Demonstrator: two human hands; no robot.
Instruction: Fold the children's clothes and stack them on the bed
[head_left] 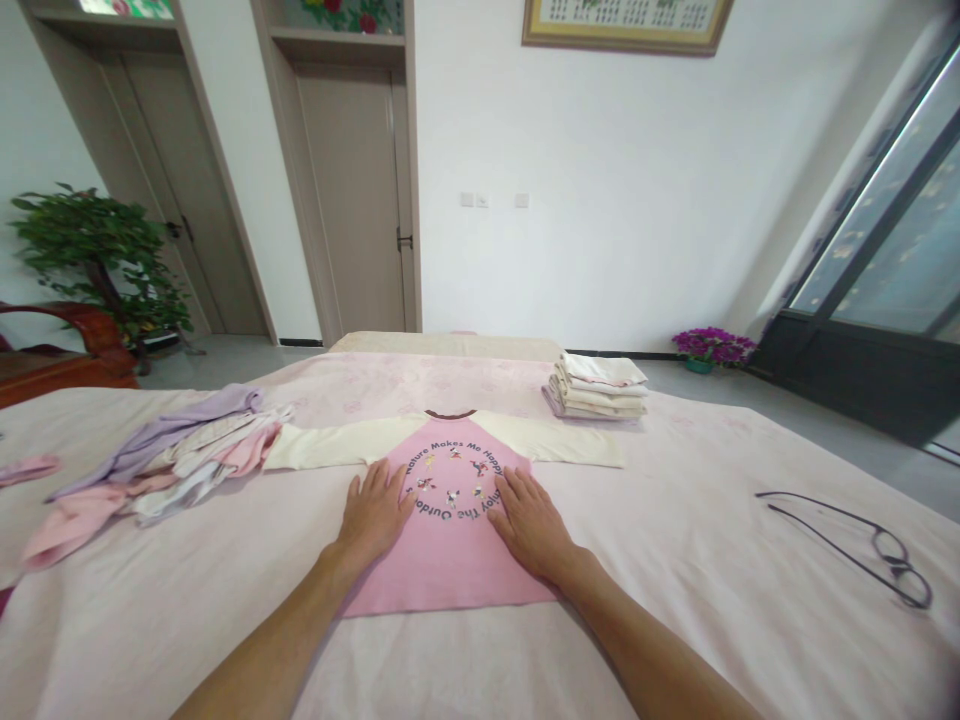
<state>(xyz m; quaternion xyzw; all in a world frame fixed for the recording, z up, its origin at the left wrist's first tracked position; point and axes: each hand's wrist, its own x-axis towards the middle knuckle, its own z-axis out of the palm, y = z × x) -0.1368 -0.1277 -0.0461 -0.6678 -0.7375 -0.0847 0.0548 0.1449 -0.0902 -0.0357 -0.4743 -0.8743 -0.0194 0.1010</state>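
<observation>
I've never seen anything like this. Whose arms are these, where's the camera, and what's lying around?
There is no machine here: these are a person's own bare arms, seen by one camera worn on the head, looking forward and down. The left hand and right hand rest on a pink shirt with cream sleeves, spread out on a pale pink cover; neither seems to grip it. To the left lies a loose heap of clothes; farther back, to the right, is a stack of folded clothes. Eyeglasses lie at far right.
</observation>
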